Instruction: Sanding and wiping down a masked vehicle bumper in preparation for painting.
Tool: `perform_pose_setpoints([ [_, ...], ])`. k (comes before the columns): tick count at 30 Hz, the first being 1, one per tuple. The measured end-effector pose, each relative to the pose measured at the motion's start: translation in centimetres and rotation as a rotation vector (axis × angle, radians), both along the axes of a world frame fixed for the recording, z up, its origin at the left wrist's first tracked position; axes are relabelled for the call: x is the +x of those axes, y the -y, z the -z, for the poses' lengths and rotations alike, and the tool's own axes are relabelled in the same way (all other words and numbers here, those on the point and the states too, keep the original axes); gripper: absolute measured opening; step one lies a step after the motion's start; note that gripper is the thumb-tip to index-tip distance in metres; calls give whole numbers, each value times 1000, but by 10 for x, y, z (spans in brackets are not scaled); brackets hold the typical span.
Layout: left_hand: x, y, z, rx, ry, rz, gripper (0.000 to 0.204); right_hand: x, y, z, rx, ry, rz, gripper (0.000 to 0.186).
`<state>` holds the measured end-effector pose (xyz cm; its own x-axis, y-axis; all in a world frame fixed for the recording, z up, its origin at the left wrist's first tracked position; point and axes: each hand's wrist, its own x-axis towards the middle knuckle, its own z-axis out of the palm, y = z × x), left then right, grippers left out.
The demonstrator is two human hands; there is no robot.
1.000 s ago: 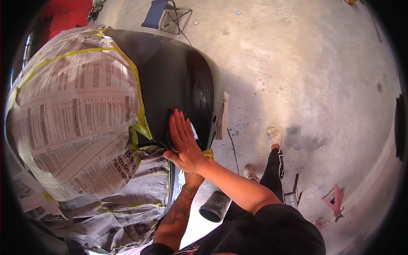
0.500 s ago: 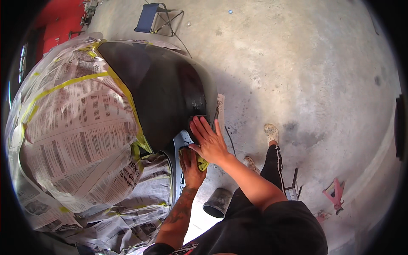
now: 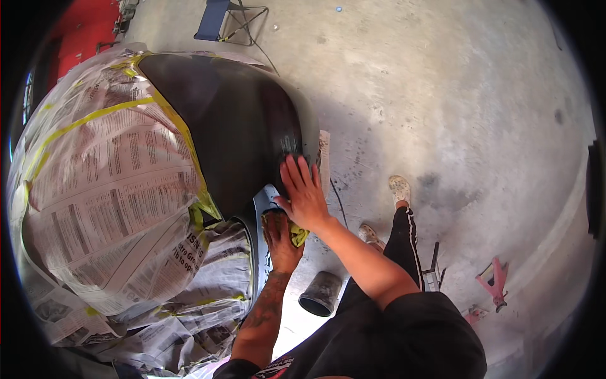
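My right hand (image 3: 304,192) lies with fingers stretched over a dark pad at the outer edge of the dark grey, curved body panel (image 3: 221,114), where a wet-looking streak shows. Just below it, my left hand (image 3: 281,243) grips a yellow cloth (image 3: 298,235) against the pale, black-marked lower edge (image 3: 257,221) of the bodywork. Newspaper (image 3: 107,189) held with yellow tape (image 3: 107,110) covers the area to the left of the panel and below it.
A dark bucket (image 3: 315,294) stands by my legs on the concrete floor (image 3: 473,126). A pink metal stand (image 3: 492,281) and a dark-framed stool (image 3: 435,271) are at lower right. A folding blue stool (image 3: 214,19), a cord and red bodywork or wall (image 3: 76,31) are at the top.
My right hand has moved rightward along the panel toward its outer edge, then slightly up. My left hand and its cloth have come into view below it. The whole view has shifted slightly.
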<state>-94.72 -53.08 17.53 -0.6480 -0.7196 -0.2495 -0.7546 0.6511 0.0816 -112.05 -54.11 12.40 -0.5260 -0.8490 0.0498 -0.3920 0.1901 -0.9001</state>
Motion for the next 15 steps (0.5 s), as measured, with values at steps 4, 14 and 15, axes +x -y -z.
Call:
perform_pose_setpoints([
  [4, -1, -1, 3, 5, -12, 5, 99, -12, 21, 16, -121, 210, 294, 72],
  [14, -8, 7, -2, 115, -66, -25, 100, -61, 77, 64, -157, 801, 414, 74],
  [15, -15, 9, -2, 160, -85, -46, 99, -21, 53, 73, -168, 804, 480, 75],
])
